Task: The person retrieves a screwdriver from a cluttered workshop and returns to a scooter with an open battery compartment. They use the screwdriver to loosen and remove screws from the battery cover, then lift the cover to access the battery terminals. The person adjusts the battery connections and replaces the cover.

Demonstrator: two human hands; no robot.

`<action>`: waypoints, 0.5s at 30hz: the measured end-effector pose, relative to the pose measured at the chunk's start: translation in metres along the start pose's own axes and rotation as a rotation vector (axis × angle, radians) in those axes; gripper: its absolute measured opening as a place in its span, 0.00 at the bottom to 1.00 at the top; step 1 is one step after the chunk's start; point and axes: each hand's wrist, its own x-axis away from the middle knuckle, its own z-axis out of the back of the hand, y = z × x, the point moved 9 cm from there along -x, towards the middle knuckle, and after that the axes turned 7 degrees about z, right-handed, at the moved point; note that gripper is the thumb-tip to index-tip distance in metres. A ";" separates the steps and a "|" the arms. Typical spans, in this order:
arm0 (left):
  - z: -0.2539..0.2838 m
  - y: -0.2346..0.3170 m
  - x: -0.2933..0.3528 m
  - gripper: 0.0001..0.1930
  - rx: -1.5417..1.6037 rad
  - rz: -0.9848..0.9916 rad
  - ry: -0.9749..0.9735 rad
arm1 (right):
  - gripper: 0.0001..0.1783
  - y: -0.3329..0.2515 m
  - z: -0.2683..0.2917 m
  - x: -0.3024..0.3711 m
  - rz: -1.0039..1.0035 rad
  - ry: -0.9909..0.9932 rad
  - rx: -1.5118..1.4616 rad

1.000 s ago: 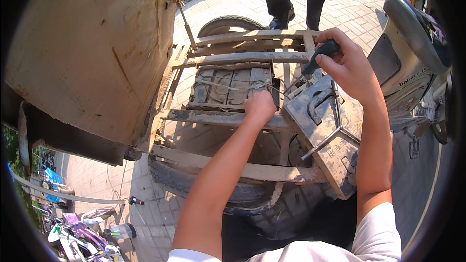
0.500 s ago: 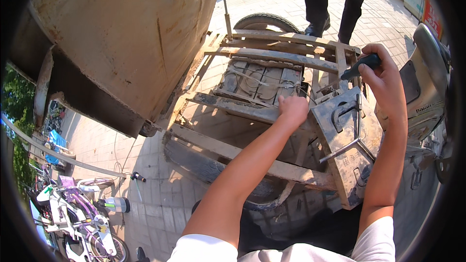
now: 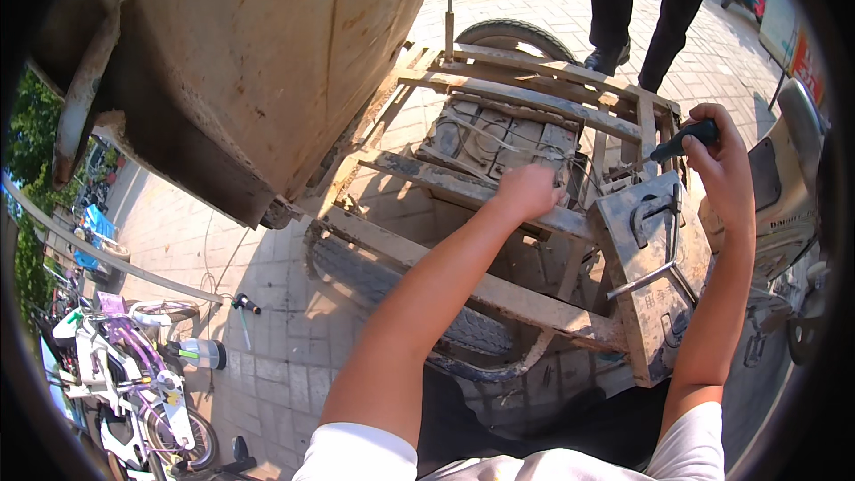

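Observation:
In my right hand is a screwdriver with a dark green handle, its shaft pointing left toward the frame by a dusty metal box. My left hand, slightly blurred, is closed over a bar of the rusty cart frame, at the near edge of the dusty batteries. Its fingertips are hidden, so I cannot tell what they hold. Thin wires run between the batteries and the box. A bent metal bar wrench lies across the box beside its black handle.
A raised rusty cargo bed stands on the left, beside a thin support rod. A person's dark-trousered legs stand behind the frame and its wheel. A scooter is at right, a white-and-purple bicycle at lower left.
The whole view has shifted, moving the cart up and right in the picture. My left hand has moved left along the frame bar, away from the wires. The screwdriver stays in my right hand.

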 end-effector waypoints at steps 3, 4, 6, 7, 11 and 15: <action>0.015 -0.043 -0.008 0.15 -0.143 0.077 -0.086 | 0.13 -0.003 -0.004 -0.001 0.054 -0.021 0.029; 0.023 -0.063 -0.010 0.14 -0.165 0.113 -0.116 | 0.14 -0.002 -0.004 -0.001 0.042 -0.024 0.039; 0.042 -0.102 -0.011 0.11 -0.213 0.161 -0.128 | 0.14 0.002 -0.004 0.000 0.001 -0.018 0.042; 0.051 -0.120 -0.008 0.11 -0.219 0.175 -0.116 | 0.14 0.001 -0.005 0.001 0.005 -0.021 0.006; 0.060 -0.164 -0.006 0.13 -0.186 0.159 -0.150 | 0.14 -0.004 -0.005 0.001 0.042 -0.049 0.081; 0.054 -0.172 -0.019 0.11 -0.108 0.071 -0.208 | 0.14 -0.014 -0.004 0.000 0.132 -0.055 0.140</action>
